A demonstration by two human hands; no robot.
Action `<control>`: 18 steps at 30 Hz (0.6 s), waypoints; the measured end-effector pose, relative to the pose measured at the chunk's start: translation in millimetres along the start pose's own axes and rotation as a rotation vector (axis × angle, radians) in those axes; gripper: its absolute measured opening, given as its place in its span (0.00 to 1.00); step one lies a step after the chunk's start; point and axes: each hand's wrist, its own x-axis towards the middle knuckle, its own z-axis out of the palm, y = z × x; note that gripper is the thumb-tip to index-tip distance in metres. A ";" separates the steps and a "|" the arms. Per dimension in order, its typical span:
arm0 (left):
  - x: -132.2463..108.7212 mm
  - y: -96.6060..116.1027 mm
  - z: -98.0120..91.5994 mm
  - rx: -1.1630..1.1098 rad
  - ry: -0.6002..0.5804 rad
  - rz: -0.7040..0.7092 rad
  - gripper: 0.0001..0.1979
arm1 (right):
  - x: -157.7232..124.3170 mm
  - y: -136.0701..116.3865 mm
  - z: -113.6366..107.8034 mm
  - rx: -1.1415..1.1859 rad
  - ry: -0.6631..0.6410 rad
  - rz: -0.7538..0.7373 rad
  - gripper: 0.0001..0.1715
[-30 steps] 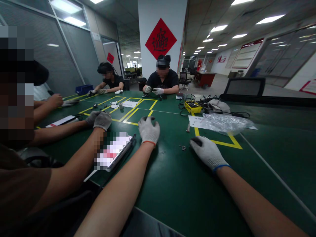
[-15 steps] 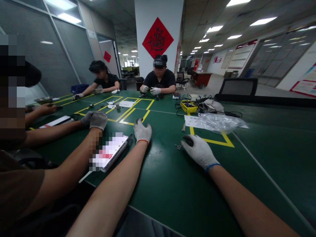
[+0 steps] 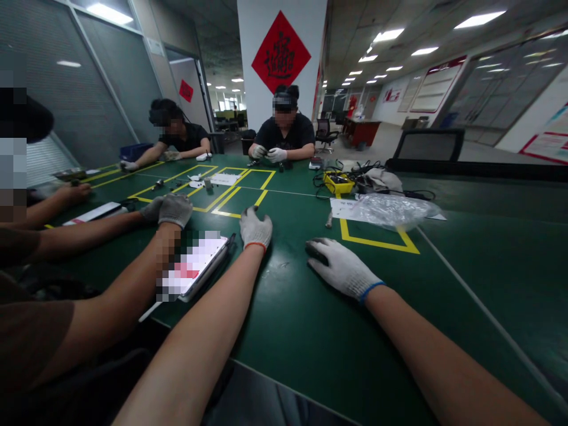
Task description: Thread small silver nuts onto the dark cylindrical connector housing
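My left hand (image 3: 256,229), in a white knit glove with an orange cuff, rests palm down on the green table (image 3: 284,313). Its thumb stands away from the fingers, and nothing shows in it. My right hand (image 3: 344,266), gloved with a blue cuff and dark fingertips, is arched low over the table. A gap separates its thumb from its fingers; the space under the palm is hidden. No small metal pieces show beside it now. A small metal cylinder (image 3: 329,220) lies beyond it. Left of my left forearm is a phone-like device (image 3: 197,266) with a lit screen.
Yellow tape outlines (image 3: 381,244) mark the table. Clear plastic wrap (image 3: 397,211), papers and a yellow box (image 3: 338,182) with cables lie at the back right. A co-worker's gloved hands (image 3: 174,210) are close on my left; two other people work across the table.
My right hand has slid left toward my left hand, over the spot where small metal pieces lay in sight; they are now hidden. My left hand stays nearly still. The view tilts slightly.
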 end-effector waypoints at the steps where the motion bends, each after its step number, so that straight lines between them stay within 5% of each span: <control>1: 0.2 -0.1 0.3 0.002 -0.016 0.004 0.21 | 0.4 0.8 0.6 -0.007 0.001 -0.022 0.26; 18: 0.7 2.0 2.3 0.054 -0.097 0.040 0.16 | 1.8 2.3 -4.0 0.015 0.038 -0.018 0.17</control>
